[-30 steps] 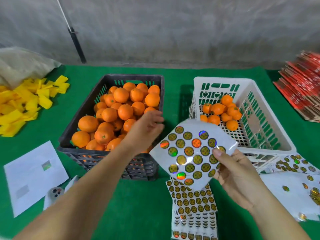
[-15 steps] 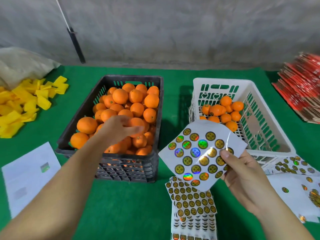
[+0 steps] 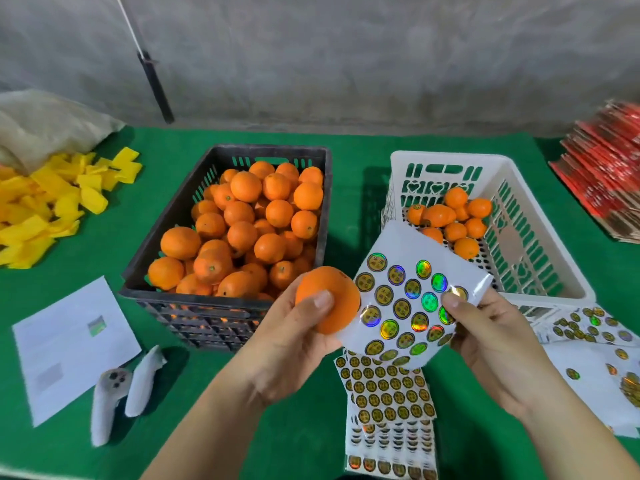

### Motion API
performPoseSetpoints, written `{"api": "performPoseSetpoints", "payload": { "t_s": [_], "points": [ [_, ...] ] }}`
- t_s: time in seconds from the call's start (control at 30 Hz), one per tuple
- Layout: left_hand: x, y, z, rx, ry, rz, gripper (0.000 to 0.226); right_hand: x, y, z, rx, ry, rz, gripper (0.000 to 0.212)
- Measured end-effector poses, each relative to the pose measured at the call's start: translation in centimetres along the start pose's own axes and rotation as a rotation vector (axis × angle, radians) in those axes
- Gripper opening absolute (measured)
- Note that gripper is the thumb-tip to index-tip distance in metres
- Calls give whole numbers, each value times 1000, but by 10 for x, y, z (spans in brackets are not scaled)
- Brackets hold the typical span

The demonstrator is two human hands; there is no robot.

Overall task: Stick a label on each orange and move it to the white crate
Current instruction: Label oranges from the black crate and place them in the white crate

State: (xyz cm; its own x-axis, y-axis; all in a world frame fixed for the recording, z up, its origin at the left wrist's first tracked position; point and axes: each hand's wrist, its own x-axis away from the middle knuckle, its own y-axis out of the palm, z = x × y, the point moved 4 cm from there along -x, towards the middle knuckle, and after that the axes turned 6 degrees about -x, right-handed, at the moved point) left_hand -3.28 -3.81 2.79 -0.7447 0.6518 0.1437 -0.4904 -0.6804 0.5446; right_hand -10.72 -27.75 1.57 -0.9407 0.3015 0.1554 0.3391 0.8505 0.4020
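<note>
My left hand [image 3: 294, 344] cupped a firm, smooth-skinned orange [image 3: 328, 299] above the surface's near edge; my right hand [image 3: 491, 344] pinched the limp label sheet [image 3: 405, 299] by its edge.

red packets [image 3: 609, 174] cut by right edge, sticker sheets [image 3: 389, 441] cut below

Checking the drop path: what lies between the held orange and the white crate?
In the head view, only the sticker sheet, held by the right hand.
</note>
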Motion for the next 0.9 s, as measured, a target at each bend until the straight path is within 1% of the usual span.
{"api": "performPoseSetpoints", "payload": {
  "t_s": [0.03,0.07,0.1,0.13,0.17,0.2,0.23,0.27,0.3,0.37,0.47,0.57,0.7,0.77,0.8,0.87,0.9],
  "points": [
    [-1,1,-2,-6,-3,16,101,2,1,-1,85,-18,42,53],
    [-1,1,-4,-31,-4,48,104,5,1,-4,233,-66,128,63],
    [-1,1,-5,-69,3,82,105,10,3,-11,436,-153,249,74],
    [0,0,-6,-123,13,107,103,16,7,-21,642,-307,348,78],
    [2,0,-6,-196,21,122,100,25,17,-32,846,-531,390,73],
    [4,1,-6,-281,34,124,99,34,30,-41,1029,-763,356,64],
    [6,4,-5,-364,52,103,98,40,41,-46,1156,-927,246,54],
    [8,8,-5,-425,74,64,97,44,50,-45,1207,-997,105,45],
    [11,12,-5,-460,89,26,96,43,55,-44,1194,-969,-9,38],
    [15,19,-4,-498,101,-35,95,37,57,-41,1040,-783,-127,31],
    [19,22,-1,-557,109,-96,91,30,52,-40,865,-574,-176,18],
    [22,23,-1,-559,98,-165,89,27,45,-42,693,-414,-241,13],
    [23,28,1,-557,105,-211,86,26,40,-43,618,-325,-284,13],
    [23,31,1,-572,123,-224,85,28,41,-44,591,-297,-305,30],
    [23,32,2,-580,130,-228,85,29,40,-44,575,-282,-309,30],
    [24,35,2,-594,139,-242,86,28,39,-44,523,-248,-314,19],
    [24,36,3,-603,139,-253,87,27,37,-43,483,-213,-316,19]
  ]
}}
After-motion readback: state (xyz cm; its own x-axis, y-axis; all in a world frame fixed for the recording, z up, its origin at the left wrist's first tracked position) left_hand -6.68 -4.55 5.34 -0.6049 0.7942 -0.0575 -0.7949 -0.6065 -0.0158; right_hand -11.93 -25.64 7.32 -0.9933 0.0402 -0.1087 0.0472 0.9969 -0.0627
